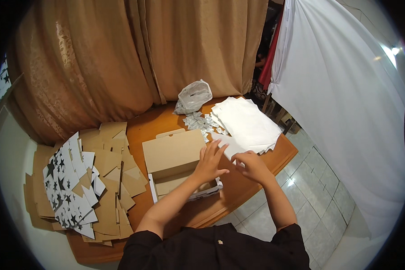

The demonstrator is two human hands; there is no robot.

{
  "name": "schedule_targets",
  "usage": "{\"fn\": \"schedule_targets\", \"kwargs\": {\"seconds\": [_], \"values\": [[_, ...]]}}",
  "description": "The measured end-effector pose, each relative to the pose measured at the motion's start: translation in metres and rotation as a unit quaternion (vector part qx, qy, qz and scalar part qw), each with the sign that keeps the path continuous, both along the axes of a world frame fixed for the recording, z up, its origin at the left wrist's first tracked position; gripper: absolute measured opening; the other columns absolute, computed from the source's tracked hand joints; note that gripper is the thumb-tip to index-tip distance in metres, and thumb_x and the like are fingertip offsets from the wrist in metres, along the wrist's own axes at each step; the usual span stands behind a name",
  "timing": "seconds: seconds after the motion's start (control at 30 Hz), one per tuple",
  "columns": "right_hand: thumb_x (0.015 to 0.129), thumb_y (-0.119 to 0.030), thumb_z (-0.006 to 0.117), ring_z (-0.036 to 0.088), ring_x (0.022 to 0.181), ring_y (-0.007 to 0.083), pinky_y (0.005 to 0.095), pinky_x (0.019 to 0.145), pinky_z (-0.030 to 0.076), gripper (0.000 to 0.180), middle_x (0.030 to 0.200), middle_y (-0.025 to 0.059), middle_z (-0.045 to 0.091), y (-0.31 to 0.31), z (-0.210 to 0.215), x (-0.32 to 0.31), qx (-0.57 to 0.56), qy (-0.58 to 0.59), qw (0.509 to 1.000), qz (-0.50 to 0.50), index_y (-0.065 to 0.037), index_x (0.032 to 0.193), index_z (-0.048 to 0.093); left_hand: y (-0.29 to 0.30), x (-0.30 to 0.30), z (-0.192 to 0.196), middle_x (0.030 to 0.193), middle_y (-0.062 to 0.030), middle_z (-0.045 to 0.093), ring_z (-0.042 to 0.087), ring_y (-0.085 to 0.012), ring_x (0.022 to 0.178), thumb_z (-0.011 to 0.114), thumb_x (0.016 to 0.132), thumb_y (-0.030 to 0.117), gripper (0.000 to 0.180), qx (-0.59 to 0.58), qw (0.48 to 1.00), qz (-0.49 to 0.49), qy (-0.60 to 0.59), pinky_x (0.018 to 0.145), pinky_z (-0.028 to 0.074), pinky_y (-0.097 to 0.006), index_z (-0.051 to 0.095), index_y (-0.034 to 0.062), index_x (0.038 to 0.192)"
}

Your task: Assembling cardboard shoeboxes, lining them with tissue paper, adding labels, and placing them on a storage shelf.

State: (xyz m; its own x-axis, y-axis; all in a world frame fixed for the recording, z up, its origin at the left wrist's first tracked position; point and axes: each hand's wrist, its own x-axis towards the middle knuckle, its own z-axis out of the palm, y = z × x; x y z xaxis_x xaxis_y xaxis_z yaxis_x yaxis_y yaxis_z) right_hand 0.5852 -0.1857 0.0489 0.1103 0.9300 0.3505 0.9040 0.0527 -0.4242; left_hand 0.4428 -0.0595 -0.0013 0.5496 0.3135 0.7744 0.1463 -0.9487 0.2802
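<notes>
A white sheet of paper [233, 146] is raised at a slant between my hands, at the near side of a paper stack. My right hand [253, 166] has its fingers curled and pinched at the sheet's near edge. My left hand [211, 159] is spread, thumb apart, with its fingertips close to the sheet's left end; whether they touch it I cannot tell. Below and left of that hand stands an open cardboard box [175, 150], brown inside with white outer sides, its lid tipped back. My left forearm covers part of the box.
The white paper stack [247, 120] lies at the back right of the wooden table [137, 119]. Small silvery packets [197, 122] are scattered beside a translucent plastic bag [193, 96]. Flat cardboard pieces [105, 162], some star-printed, pile up at left. Curtains [202, 45] hang behind.
</notes>
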Motion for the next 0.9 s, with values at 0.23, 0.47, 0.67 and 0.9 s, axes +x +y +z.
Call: {"fn": "schedule_targets", "kwargs": {"seconds": [0.23,0.47,0.67,0.9], "values": [[0.078,-0.007,0.062,0.055,0.093,0.0235,0.0375,0.086,0.041,0.027,0.099,0.0113,0.058,-0.052,0.091,-0.032,0.386,0.014,0.921,-0.058,-0.002,0.103,0.053,0.025,-0.039,0.073,0.08,-0.0053,0.066,0.06,-0.0119,0.071,0.065,0.079,0.013,0.013,-0.401,0.9,-0.165,0.044,0.063,0.048,-0.026,0.067,0.0041,0.089],[0.077,-0.032,0.065,0.042,0.118,0.0268,0.0398,0.098,0.034,0.075,0.126,0.0166,0.044,-0.032,0.058,-0.021,0.242,0.422,0.872,-0.058,-0.007,0.136,0.026,0.057,-0.087,0.1,0.083,-0.0055,0.064,0.057,-0.0066,0.068,0.064,0.086,0.023,0.029,-0.54,0.805,-0.15,-0.195,0.062,0.046,-0.02,0.06,-0.005,0.094],[0.078,-0.025,0.07,0.048,0.113,0.0214,0.034,0.09,0.041,0.065,0.123,0.0192,0.049,0.012,-0.003,-0.04,0.061,0.538,0.834,0.106,0.002,0.129,0.039,0.075,-0.11,0.075,0.076,-0.0033,0.062,0.053,-0.0048,0.063,0.063,0.087,0.024,0.028,-0.539,0.804,-0.086,-0.237,0.057,0.044,-0.02,0.061,-0.0041,0.087],[0.078,-0.016,0.07,0.051,0.063,0.0063,0.0204,0.058,0.041,0.028,0.077,0.0019,0.06,0.027,-0.06,-0.061,-0.016,0.586,0.81,-0.007,0.003,0.096,0.059,0.123,-0.15,-0.01,0.066,0.0025,0.057,0.047,-0.0037,0.057,0.067,0.083,0.025,0.029,-0.512,0.842,0.02,-0.167,0.052,0.039,-0.02,0.061,-0.0026,0.082]]}}
